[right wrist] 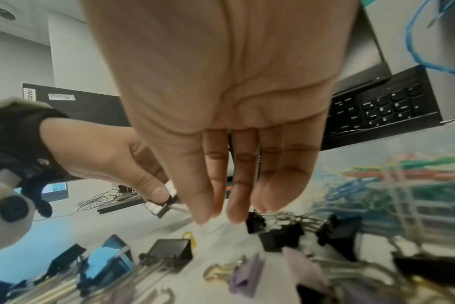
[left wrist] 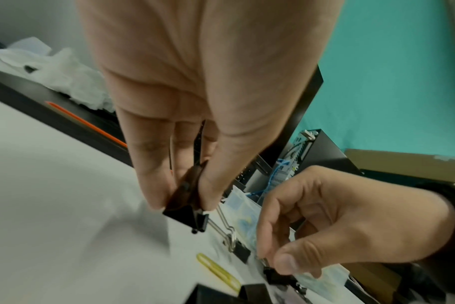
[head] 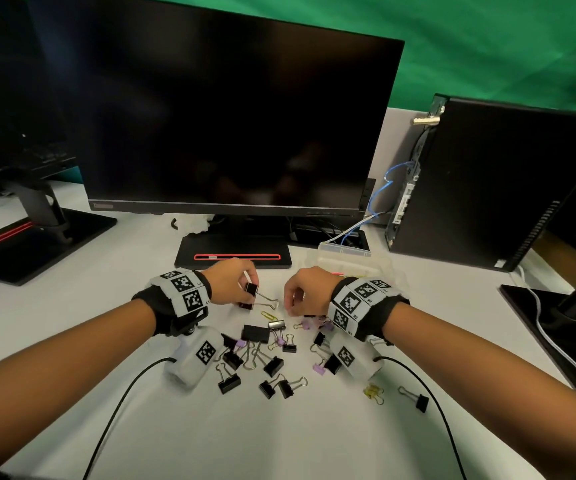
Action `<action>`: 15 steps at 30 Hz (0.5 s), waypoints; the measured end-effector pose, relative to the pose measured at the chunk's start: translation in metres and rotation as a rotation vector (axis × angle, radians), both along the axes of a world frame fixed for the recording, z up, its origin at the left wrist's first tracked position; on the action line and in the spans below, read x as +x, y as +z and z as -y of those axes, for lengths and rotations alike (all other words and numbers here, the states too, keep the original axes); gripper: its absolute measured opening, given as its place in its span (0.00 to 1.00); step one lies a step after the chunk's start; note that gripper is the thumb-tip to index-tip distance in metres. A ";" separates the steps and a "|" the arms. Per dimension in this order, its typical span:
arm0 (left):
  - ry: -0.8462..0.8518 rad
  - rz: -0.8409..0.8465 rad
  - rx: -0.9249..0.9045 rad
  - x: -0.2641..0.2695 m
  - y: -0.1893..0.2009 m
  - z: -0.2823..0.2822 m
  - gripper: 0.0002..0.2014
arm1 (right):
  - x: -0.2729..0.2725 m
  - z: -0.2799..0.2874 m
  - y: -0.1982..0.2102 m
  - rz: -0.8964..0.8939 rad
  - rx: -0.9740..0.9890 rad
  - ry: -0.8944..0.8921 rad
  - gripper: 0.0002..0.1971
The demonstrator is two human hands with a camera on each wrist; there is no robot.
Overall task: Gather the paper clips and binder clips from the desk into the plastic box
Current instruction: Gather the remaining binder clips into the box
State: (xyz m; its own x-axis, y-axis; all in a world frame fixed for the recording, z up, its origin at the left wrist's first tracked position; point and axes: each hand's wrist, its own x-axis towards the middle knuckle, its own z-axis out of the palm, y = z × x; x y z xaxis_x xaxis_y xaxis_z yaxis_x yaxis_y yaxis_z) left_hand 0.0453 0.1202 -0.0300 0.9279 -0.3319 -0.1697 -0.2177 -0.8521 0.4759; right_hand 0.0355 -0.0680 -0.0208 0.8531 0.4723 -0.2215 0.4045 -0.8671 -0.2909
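My left hand [head: 246, 289] pinches a black binder clip [head: 251, 295] by its body and holds it just above the desk, silver handles pointing right; the left wrist view shows the left hand's fingers [left wrist: 156, 197] and thumb on the clip [left wrist: 189, 216]. My right hand [head: 291, 304] points its fingers [right wrist: 237, 205] down at the desk beside a small black clip [right wrist: 255, 223], with nothing visibly between them. Several black, purple and yellow binder clips [head: 272, 365] and a yellow paper clip [head: 269, 315] lie below the hands. The clear plastic box [head: 345, 252] with coloured paper clips [right wrist: 408, 181] stands behind my right hand.
The monitor's stand base [head: 232, 252] lies just beyond the hands. A black computer tower [head: 487, 188] with blue cables stands to the right, and a keyboard [right wrist: 382, 111] sits behind the box. Another monitor base [head: 37, 244] is at the left. Thin black wrist cables [head: 123, 393] trail over the near desk.
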 end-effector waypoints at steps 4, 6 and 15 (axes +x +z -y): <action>0.076 0.033 0.045 0.001 0.000 -0.022 0.15 | 0.007 -0.018 -0.006 -0.020 -0.025 0.003 0.06; 0.119 0.001 0.021 0.000 -0.001 -0.029 0.15 | 0.009 -0.026 -0.007 -0.017 -0.060 0.011 0.09; 0.102 -0.047 0.175 -0.014 -0.008 -0.035 0.22 | 0.018 -0.042 -0.009 -0.064 -0.133 0.041 0.07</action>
